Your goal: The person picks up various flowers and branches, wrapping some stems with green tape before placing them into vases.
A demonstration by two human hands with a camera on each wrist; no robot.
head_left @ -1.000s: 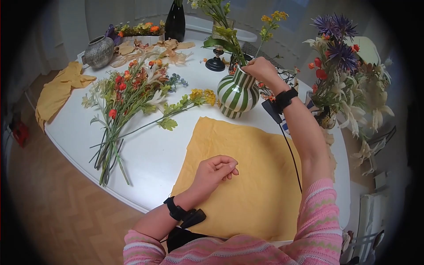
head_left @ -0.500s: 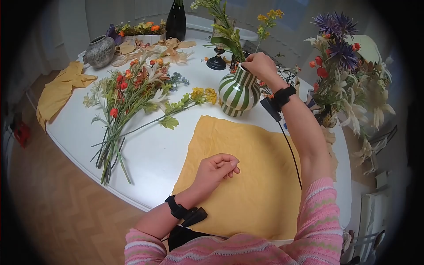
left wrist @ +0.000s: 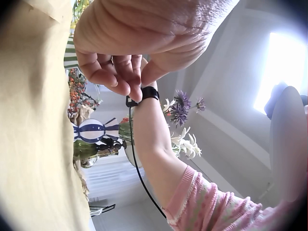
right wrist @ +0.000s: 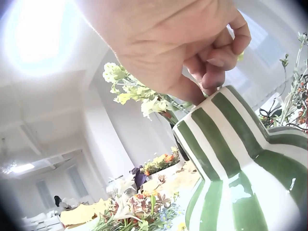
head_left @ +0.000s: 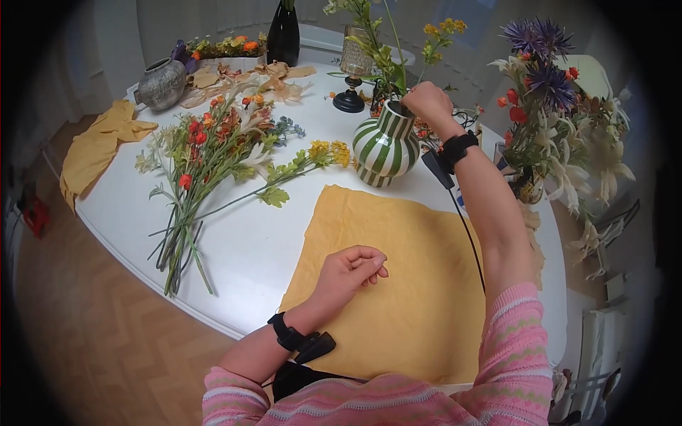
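Observation:
A green-and-white striped vase (head_left: 386, 153) stands on the white table beyond the yellow cloth. My right hand (head_left: 430, 106) is at its mouth, fingers bent and thumb drawn in, pinching a leafy flower stem (head_left: 389, 69) that leans up and left. In the right wrist view the fingertips are right at the rim, and the pinched part of the stem is hidden behind them. My left hand (head_left: 352, 273) hovers over the yellow cloth (head_left: 398, 284), fingers loosely curled with nothing between them.
Left on the table lies a bunch of artificial flowers (head_left: 206, 163), with a yellow-flowered stem (head_left: 277, 184) beside it. A grey pot (head_left: 160, 85), dark bottle (head_left: 283, 35) and candle holder (head_left: 349, 96) stand behind. At right is a tall arrangement with purple flowers (head_left: 550, 89).
My right hand has shifted slightly right at the vase mouth, and the leafy stem has swung right and more upright. The left hand stays nearly still.

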